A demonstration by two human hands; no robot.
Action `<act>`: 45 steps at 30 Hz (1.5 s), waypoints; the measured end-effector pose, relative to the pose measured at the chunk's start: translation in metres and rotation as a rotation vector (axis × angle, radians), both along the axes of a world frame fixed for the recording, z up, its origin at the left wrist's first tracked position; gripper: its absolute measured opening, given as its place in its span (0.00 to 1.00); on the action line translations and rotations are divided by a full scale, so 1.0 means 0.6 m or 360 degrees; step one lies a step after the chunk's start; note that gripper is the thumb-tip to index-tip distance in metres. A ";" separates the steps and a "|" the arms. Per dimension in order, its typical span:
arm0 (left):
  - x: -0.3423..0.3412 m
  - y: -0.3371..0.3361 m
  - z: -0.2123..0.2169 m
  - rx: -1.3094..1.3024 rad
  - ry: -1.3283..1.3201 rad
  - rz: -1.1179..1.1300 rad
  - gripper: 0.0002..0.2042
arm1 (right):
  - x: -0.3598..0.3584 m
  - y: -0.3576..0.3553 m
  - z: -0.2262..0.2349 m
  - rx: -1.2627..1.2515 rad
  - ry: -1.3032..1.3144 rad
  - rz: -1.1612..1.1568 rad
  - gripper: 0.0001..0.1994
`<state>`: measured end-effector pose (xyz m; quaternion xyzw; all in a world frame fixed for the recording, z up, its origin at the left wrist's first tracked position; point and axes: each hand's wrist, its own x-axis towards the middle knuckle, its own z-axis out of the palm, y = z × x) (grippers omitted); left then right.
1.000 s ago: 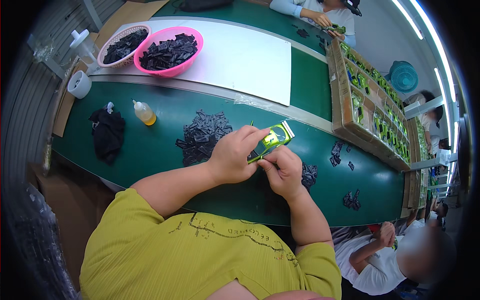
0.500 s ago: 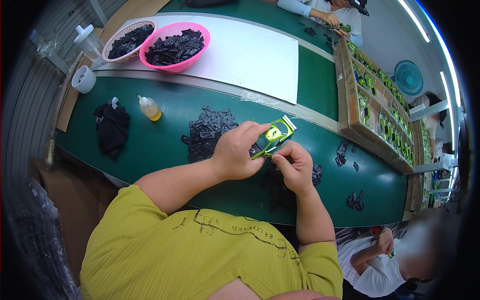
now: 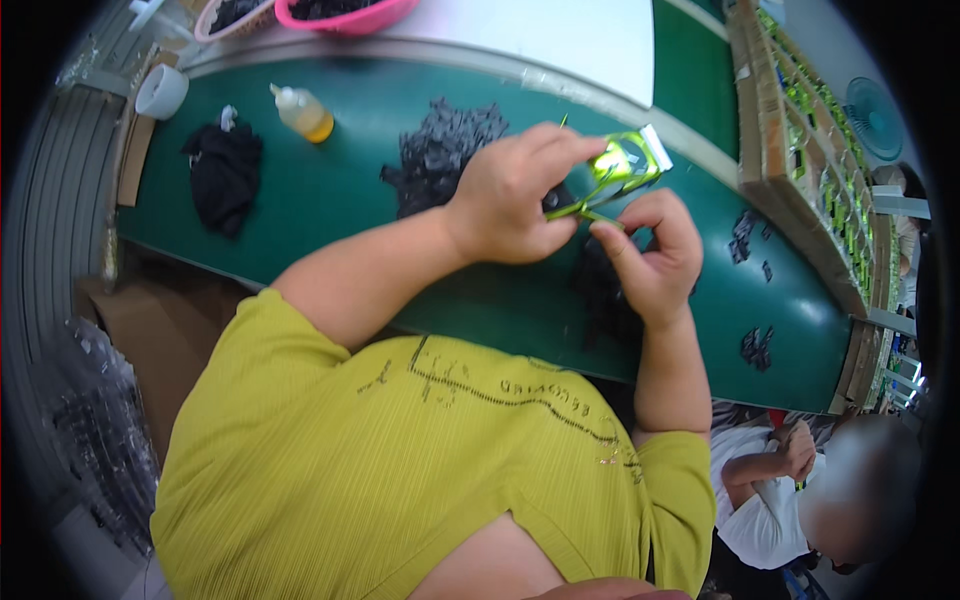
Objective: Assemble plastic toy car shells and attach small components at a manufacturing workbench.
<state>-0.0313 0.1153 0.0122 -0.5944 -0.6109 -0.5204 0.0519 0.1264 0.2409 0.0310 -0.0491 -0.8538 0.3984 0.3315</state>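
Above the green table, my left hand (image 3: pixel 512 192) grips a shiny lime-green toy car body (image 3: pixel 622 165) with a silvery white end, its fingers closed along the near-left side. My right hand (image 3: pixel 660 255) is closed in a pinch, thumb and forefinger at the car body's lower edge. Whether a small part sits between those fingertips is too blurred to tell. Beyond my left hand lies a heap of small black plastic parts (image 3: pixel 445 145). A second dark pile (image 3: pixel 605 285) shows partly between my forearms.
At left are a squeeze bottle of amber liquid (image 3: pixel 303 115), a black cloth (image 3: pixel 222 175) and a white cup (image 3: pixel 162 92). A pink basin (image 3: pixel 345 18) stands on a white board. A cardboard tray of green parts (image 3: pixel 800 190) borders the right. A co-worker (image 3: pixel 770 500) sits lower right.
The whole view has shifted, so the table and baskets sit higher in the picture. Both hands keep hold around the car body, which looks slightly turned.
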 end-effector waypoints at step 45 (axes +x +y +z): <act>-0.013 0.000 -0.002 -0.0582 -0.1262 -0.0495 0.30 | -0.006 0.011 0.030 0.0837 0.0077 -0.0068 0.15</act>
